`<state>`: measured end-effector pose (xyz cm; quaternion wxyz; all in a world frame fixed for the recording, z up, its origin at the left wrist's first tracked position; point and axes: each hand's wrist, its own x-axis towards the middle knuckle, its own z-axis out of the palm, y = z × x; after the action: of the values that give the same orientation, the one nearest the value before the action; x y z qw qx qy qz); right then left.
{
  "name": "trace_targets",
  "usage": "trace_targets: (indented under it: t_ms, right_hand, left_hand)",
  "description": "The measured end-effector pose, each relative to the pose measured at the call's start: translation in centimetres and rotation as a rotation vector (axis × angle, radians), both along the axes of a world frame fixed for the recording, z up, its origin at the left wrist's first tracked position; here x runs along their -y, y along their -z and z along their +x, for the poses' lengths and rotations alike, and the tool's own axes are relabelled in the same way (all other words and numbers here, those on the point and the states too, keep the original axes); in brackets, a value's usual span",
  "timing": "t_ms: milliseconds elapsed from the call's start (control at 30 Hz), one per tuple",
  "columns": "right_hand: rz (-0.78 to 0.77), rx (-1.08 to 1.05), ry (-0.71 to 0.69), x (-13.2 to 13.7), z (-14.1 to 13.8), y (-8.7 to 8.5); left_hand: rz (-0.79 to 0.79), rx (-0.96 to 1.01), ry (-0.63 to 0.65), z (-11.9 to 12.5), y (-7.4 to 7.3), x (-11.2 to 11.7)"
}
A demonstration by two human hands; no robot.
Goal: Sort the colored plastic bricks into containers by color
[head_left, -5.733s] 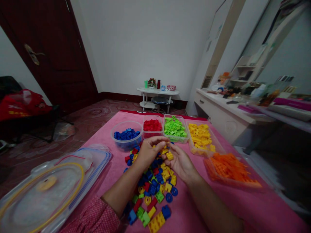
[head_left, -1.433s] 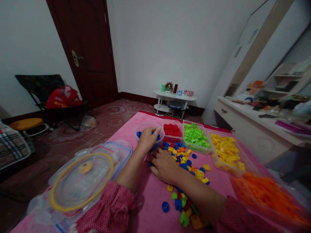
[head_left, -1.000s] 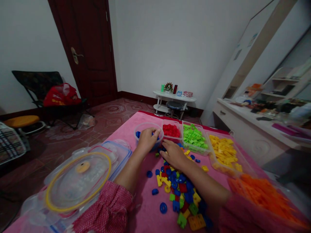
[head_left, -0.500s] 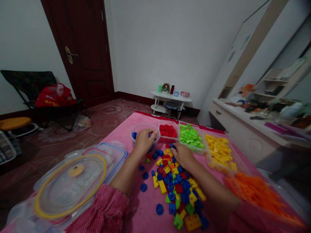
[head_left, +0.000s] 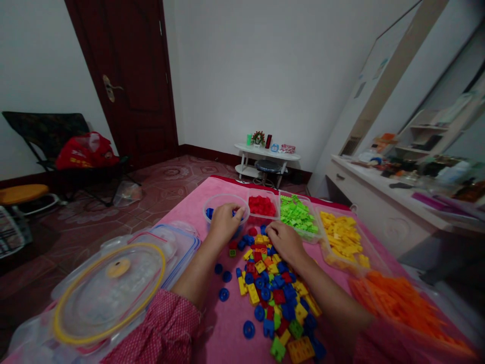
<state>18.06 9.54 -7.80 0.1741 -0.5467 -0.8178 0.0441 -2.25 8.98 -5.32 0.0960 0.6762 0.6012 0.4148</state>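
My left hand [head_left: 226, 222] is over the rim of a round clear tub [head_left: 206, 218] that holds blue bricks [head_left: 209, 213]. Its fingers are curled together, and whatever lies in them is hidden. At the far end of a mixed pile of toy building bricks [head_left: 278, 296] is my right hand [head_left: 283, 238], its fingers bent inward and their tips touching the pile. A blue piece [head_left: 263, 229] lies right beside those fingertips; I cannot make out what they pinch. Loose blue wheel-like rings [head_left: 249, 329] lie left of the pile.
Clear boxes of red bricks [head_left: 262, 206], green bricks [head_left: 298, 213], yellow bricks [head_left: 341, 233] and orange bricks [head_left: 405, 308] line the far and right sides of the pink-covered table [head_left: 200, 194]. Stacked clear lids [head_left: 109, 293] lie at left. A dresser [head_left: 382, 202] stands on the right.
My right hand has shifted slightly, and a blue piece now shows left of its fingertips. A few small pieces near the pile's left edge have moved. My left hand stays over the tub.
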Motion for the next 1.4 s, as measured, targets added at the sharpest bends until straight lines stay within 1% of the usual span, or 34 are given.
trace_targets:
  t_ms: [133, 267, 333, 433, 567, 733, 800, 867, 933, 1000, 1067, 1167, 1233, 1300, 1333, 1400]
  right_hand:
    - [-0.005, 0.011, -0.076, -0.3, -0.9, 0.2]
    - [-0.036, 0.052, -0.169, -0.2, -2.6, 0.4]
    - [-0.053, 0.08, -0.188, 0.0, -3.5, 0.4]
    - [-0.075, 0.112, -0.182, 0.0, -4.3, 0.0]
    - [-0.112, 0.151, -0.159, 0.4, -4.0, -1.3]
    - [-0.105, 0.195, -0.07, 2.0, -3.3, -3.5]
    - [-0.101, 0.192, -0.099, 2.8, -3.3, -4.0]
    - [-0.127, 0.209, -0.176, 3.5, -3.5, -4.0]
    - [-0.174, 0.256, -0.241, 4.0, -3.4, -3.7]
    - [-0.196, 0.294, -0.268, 4.2, -3.3, -3.3]
    - [-0.181, 0.294, -0.262, 4.2, -3.0, -2.8]
    - [-0.169, 0.18, -0.218, 4.2, -2.6, -2.3]
    - [-0.188, -0.001, -0.185, 4.2, -2.4, -2.1]
    - [-0.21, -0.252, -0.155, 4.3, -2.0, -2.0]
    - [-0.218, -0.381, -0.134, 4.5, -1.8, -2.1]
    - [-0.226, -0.59, -0.085, 4.8, -1.1, -2.2]
  left_hand:
    - [-0.002, -0.018, -0.004, 0.0, 0.0, 0.0]
    - [0.009, -0.019, 0.005, 0.1, 0.1, 0.0]
    - [0.018, -0.024, 0.008, 0.1, 0.2, 0.0]
    - [0.01, -0.03, 0.007, 0.1, 0.1, 0.0]
    - [-0.002, -0.023, 0.003, 0.1, 0.0, 0.1]
    - [-0.017, -0.01, 0.029, 0.1, -0.2, 0.1]
    - [-0.028, -0.012, 0.048, 0.0, -0.3, 0.1]
    - [-0.035, -0.012, 0.06, -0.1, -0.4, 0.2]
    - [-0.038, -0.008, 0.063, -0.1, -0.4, 0.2]
    - [-0.041, -0.014, 0.071, -0.1, -0.3, 0.2]
    - [-0.041, -0.026, 0.071, -0.1, -0.2, 0.2]
    - [-0.017, -0.036, 0.055, -0.1, -0.4, 0.2]
    - [0.039, -0.043, 0.014, -0.1, -1.0, 0.5]
    - [0.069, -0.069, -0.003, 0.1, -2.0, 1.0]
    - [0.047, -0.09, 0.015, 0.2, -2.6, 1.4]
    - [-0.076, -0.155, 0.099, 0.6, -3.4, 2.2]
